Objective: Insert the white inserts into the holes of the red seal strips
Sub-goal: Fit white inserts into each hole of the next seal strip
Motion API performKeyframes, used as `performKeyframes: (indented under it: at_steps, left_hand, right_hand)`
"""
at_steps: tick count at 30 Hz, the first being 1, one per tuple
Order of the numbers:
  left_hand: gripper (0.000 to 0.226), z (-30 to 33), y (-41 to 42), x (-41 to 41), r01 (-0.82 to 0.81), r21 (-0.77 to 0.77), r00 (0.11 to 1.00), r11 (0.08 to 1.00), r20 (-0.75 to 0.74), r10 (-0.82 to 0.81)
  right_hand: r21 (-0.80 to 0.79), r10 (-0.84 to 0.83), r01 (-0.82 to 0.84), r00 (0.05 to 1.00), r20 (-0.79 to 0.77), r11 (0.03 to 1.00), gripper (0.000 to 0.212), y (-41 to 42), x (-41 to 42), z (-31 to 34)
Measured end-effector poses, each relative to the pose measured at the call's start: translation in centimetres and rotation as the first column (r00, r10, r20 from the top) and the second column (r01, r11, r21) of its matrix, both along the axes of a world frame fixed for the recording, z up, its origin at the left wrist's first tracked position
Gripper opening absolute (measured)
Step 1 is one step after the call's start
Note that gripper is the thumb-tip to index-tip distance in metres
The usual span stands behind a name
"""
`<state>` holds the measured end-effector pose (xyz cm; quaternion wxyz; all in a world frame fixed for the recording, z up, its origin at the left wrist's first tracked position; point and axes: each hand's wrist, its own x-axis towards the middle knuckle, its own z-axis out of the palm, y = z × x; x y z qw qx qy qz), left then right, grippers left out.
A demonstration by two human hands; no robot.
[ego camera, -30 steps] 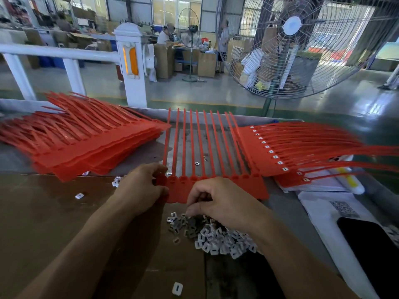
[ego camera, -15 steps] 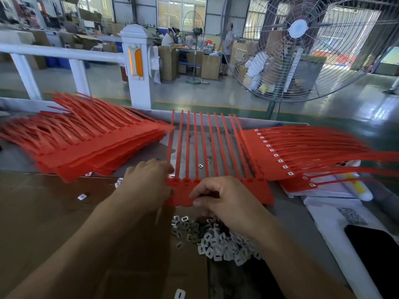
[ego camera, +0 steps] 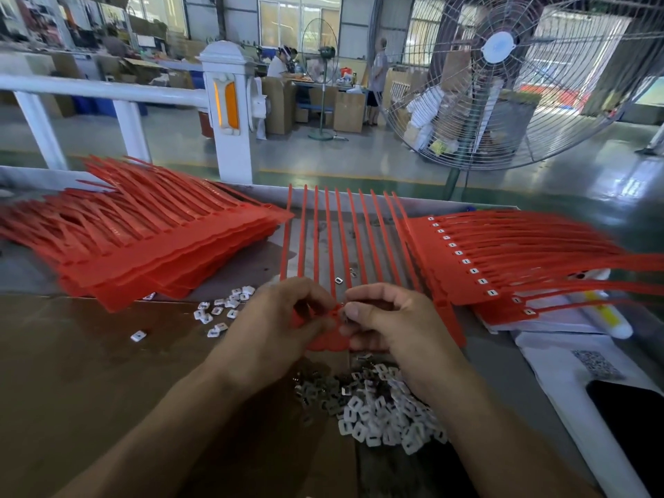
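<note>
A red comb of seal strips lies flat in front of me, its tails pointing away. My left hand grips the comb's near band at its left end. My right hand pinches a small white insert at the band, fingertips almost touching the left thumb. The band's holes under my hands are hidden. A heap of white inserts lies just below my right wrist. More loose inserts are scattered left of my left hand.
A stack of red strip combs sits on the left. Combs with white inserts fitted are fanned out at right over white bags. A dark phone lies bottom right. Brown cardboard covers the near table. A large fan stands beyond.
My right hand has risen from the insert heap to the comb's band with an insert. My left hand has slid rightward along the band, so both hands now meet.
</note>
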<state>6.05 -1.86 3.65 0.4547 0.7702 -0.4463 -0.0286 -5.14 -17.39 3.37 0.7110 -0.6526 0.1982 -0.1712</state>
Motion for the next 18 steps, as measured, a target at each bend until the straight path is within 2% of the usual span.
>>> performKeyframes:
  at_steps: [6,12,18]
  left_hand:
    - [0.020,-0.5,-0.1,0.3,0.024,-0.003,1.000,1.000,0.020,-0.024]
    - [0.020,-1.0,-0.1,0.7,0.049,-0.042,0.991,0.998,0.123,-0.043]
    - [0.019,-1.1,0.0,0.9,0.068,-0.057,0.986,0.996,0.153,-0.059]
  right_hand:
    - [-0.012,-0.006,0.006,1.000,0.008,1.000,0.016,0.5,0.1,-0.2]
    - [-0.055,0.000,0.000,1.000,-0.003,0.998,0.012,0.4,0.0,-0.3]
    - [-0.095,-0.002,0.001,1.000,-0.006,0.996,0.014,0.5,0.1,-0.4]
